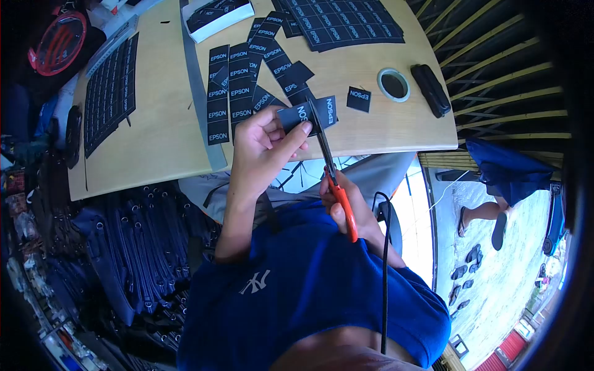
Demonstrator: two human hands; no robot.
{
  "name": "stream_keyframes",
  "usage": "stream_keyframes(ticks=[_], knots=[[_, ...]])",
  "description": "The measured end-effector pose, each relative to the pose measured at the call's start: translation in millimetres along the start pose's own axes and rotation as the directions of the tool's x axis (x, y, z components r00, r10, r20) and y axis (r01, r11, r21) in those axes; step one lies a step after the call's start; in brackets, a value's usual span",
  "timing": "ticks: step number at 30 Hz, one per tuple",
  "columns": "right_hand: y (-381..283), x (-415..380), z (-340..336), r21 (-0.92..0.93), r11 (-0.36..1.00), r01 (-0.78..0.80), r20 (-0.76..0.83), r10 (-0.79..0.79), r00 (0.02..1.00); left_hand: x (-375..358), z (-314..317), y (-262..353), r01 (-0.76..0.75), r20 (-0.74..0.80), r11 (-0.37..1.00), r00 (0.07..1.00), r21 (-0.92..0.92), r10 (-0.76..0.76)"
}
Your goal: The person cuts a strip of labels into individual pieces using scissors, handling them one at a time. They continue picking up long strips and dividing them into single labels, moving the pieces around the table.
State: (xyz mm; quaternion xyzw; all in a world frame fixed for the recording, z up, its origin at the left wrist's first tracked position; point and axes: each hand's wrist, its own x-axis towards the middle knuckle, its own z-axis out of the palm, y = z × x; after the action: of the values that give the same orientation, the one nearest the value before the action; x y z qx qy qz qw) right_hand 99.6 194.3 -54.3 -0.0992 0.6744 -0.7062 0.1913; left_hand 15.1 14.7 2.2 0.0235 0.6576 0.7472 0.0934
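The left hand [266,139] pinches a black strip of white-lettered labels [309,114] at the worktop's [161,142] six o'clock edge while the right hand [349,207] squeezes orange-handled scissors [334,179], probably mid-cut, needing a straight snip between labels.

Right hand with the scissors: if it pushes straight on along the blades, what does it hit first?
Likely the EPSON label strip pinched in the left hand: the scissors in the right hand already point into it. Beyond lie cut labels on the table; depth is unclear.

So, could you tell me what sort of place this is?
Probably a small open-air label-cutting workshop: strips of EPSON labels cover the wooden table, dark bags are stacked alongside, and sandals lie on the ground.
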Motion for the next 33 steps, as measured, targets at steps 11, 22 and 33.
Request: stream_keyframes(ticks=[11, 22, 33], knots=[[-1.4, -0.4, 0.2, 0.032, 0.999, 0.007, 0.008, -0.008, 1.0, 2.2, 2.7, -7.1, -0.054, -0.008, 0.995, 0.999, -0.087, 0.053], [-2.7, 0.1, 0.8, 0.086, 0.996, 0.005, 0.018, -0.007, 1.0, 2.3, 3.5, -6.4, -0.064, -0.013, 0.994, 0.998, -0.083, 0.063], [1.8, 0.2, -0.3, 0.042, 0.999, -0.002, 0.015, 0.001, 1.0, 2.3, 3.8, -8.0, -0.065, -0.017, 0.994, 0.998, -0.091, 0.064]])
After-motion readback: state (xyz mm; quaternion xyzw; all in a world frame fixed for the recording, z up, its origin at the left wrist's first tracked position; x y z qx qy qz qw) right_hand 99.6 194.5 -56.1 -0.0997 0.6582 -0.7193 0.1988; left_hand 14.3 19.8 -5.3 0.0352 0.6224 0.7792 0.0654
